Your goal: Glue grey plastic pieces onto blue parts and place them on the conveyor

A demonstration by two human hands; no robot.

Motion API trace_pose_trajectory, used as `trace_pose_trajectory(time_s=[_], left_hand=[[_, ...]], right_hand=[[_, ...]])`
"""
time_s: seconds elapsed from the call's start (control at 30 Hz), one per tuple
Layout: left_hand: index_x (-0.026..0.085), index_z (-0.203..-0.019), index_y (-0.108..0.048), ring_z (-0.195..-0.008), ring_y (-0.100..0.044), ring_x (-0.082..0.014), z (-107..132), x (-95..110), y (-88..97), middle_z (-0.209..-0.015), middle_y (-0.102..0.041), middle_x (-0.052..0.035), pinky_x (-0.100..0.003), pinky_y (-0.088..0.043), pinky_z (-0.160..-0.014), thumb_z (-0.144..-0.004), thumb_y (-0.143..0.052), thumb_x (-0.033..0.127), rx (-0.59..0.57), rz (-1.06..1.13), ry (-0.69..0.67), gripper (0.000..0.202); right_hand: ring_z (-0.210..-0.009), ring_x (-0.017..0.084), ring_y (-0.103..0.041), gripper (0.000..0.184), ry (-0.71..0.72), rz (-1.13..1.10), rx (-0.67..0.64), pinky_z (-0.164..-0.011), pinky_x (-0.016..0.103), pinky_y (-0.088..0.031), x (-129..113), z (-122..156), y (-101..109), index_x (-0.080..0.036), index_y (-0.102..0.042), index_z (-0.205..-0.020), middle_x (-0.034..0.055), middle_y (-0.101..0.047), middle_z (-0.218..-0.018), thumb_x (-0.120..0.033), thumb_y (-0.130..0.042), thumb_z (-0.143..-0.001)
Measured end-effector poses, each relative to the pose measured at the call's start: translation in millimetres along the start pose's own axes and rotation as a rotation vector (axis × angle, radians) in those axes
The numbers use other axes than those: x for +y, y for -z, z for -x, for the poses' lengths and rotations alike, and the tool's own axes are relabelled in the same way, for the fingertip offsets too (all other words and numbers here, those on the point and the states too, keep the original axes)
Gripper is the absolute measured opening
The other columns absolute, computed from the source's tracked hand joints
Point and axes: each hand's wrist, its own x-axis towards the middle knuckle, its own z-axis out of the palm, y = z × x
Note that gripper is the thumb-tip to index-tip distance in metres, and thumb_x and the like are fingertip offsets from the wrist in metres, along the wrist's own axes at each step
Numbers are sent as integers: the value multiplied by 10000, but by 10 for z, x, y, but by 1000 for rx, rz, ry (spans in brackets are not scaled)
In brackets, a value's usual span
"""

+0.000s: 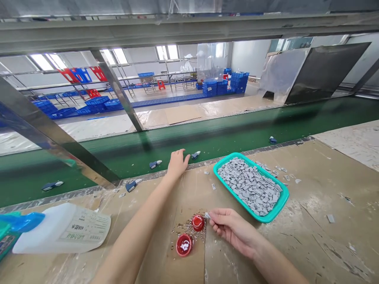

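Observation:
My left hand (177,162) reaches forward to the near edge of the green conveyor belt (237,132), fingers stretched flat and holding nothing; a small blue-and-white part (196,155) lies on the belt just beyond its fingertips. My right hand (229,227) rests on the cardboard-covered table (325,189), fingers pinched on a small grey piece (207,215) next to a red cap (198,223). A second red cap (184,245) lies open-side up below it, among tiny scattered bits. A teal tray (280,203) heaped with several small grey pieces sits to the right.
More blue-and-white parts lie on the belt (155,164), (52,185), (272,140) and one at the table edge (130,185). A white plastic jug (63,228) lies on its side at left. A slanted metal frame post (59,144) crosses the left. Blue crates (225,85) stand far behind.

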Motion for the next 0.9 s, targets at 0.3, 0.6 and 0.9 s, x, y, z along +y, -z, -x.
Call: trace_pose_trajectory(time_s=[0.3, 0.6, 0.9], left_hand=[[167, -1110, -563, -983, -574, -214, -282, 147, -185, -1151, -571, -87, -436, -475, -828, -859, -545, 306, -175, 192, 135, 287], [146, -1119, -554, -1008, -611, -226, 416, 495, 627, -1064, -668, -111, -394, -481, -864, -834, -556, 385, -143, 802, 297, 372], [195, -888, -629, -865, -654, -149, 1860, 914, 1548, -890, -712, -32, -206, -514, -785, -670, -756, 239, 61, 1234, 689, 257]], right_hand=[[-534, 38, -522, 214, 67, -23, -7, -510, 102, -429, -52, -1, 23, -110, -665, -732, 14, -620, -674, -280, -787, -682], [-551, 26, -513, 187, -51, -373, -183, -508, 73, -439, -94, 66, 51, -102, -627, -740, -1, -572, -684, -206, -778, -702], [-561, 37, -487, 213, 102, -23, -77, -519, 107, -411, -86, 157, -32, -112, -640, -759, 5, -599, -702, -286, -758, -723]])
